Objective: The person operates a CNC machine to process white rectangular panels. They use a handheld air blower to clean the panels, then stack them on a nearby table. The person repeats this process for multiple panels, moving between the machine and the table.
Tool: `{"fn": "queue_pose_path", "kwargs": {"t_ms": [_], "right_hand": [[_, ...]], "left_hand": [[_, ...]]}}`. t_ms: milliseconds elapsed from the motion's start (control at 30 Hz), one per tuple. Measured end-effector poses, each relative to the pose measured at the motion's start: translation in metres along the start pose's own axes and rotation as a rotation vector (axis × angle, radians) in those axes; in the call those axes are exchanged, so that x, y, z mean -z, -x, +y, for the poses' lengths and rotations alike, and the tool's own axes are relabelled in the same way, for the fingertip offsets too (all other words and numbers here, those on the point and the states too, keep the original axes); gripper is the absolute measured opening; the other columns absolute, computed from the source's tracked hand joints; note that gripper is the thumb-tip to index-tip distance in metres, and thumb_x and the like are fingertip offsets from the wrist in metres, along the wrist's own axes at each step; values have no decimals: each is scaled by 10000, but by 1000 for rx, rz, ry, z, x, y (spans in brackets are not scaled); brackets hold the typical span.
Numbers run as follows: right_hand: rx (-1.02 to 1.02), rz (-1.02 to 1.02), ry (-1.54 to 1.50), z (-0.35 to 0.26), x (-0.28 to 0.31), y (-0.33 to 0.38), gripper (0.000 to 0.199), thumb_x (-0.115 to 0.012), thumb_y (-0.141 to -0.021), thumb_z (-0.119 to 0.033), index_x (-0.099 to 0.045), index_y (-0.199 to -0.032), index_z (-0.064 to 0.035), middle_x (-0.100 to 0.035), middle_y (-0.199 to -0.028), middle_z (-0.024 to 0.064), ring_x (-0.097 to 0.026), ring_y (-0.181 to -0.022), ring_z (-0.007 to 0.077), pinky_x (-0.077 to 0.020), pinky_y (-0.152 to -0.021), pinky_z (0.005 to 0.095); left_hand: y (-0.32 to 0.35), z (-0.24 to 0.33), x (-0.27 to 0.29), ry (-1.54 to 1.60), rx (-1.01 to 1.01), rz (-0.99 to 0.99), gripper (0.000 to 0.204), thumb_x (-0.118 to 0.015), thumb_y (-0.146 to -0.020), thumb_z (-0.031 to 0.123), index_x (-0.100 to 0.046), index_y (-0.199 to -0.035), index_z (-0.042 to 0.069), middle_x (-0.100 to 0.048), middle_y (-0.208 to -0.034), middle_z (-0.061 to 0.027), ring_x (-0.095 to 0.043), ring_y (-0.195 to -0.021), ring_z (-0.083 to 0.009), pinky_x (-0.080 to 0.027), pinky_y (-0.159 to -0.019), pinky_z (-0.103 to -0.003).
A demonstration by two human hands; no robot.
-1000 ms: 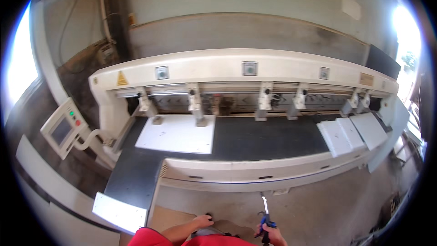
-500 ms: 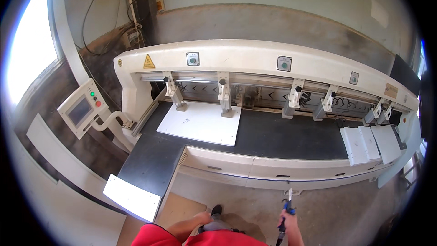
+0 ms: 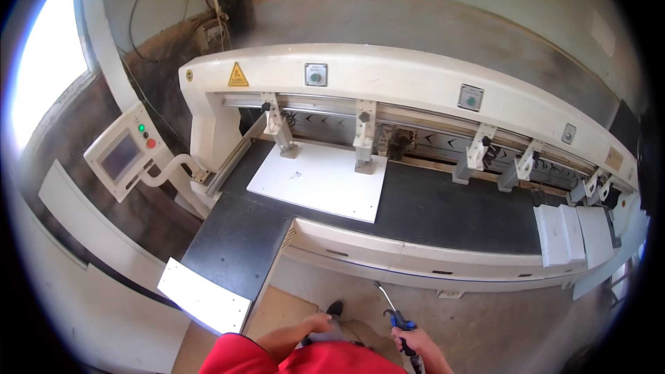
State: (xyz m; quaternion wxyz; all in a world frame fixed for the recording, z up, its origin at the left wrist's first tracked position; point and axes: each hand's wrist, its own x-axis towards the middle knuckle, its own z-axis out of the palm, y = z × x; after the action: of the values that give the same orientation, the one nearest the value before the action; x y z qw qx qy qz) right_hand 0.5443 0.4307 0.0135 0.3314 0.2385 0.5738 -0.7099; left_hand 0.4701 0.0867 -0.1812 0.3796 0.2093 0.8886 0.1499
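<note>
My right hand (image 3: 413,339) is closed around the handle of a blue and black air blow gun (image 3: 399,320). The gun's thin metal nozzle tilts up and leftward, its tip over the floor before the machine. Low against my body, my left hand (image 3: 318,322) is nearest to my grey trousers; its fingers are too small and turned away to read. Beyond both hands, a white panel (image 3: 318,183) lies on the machine's black bed (image 3: 450,208), beneath two clamps (image 3: 364,142). Another white panel (image 3: 204,296) rests on the bed's left extension.
A long white machine beam (image 3: 388,73) spans the back. At left stands a control panel (image 3: 125,152) with a screen and green and red buttons. Several white boards (image 3: 554,235) lie at the bed's right end. Large panels (image 3: 76,305) lean at the lower left.
The machine and panels have shifted in the picture as my view turned. My right hand has come left toward my body, and the blow gun's nozzle now leans left instead of pointing straight ahead.
</note>
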Motion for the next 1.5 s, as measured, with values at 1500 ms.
{"fn": "queue_pose_path", "kwargs": {"t_ms": [1500], "right_hand": [[38,173,-92,-116,-65,-98,175,-590,-926,-160,-584,-885,10,-550,-632,71,-570,-561,206,-497,-558,353]], "left_hand": [[-128,-23,332,-179,-78,576,553,-572,-823,190,-432,-1316,-18,-251,-1523,-204,-231,-1422,-349,-251,-1123,-463]]}}
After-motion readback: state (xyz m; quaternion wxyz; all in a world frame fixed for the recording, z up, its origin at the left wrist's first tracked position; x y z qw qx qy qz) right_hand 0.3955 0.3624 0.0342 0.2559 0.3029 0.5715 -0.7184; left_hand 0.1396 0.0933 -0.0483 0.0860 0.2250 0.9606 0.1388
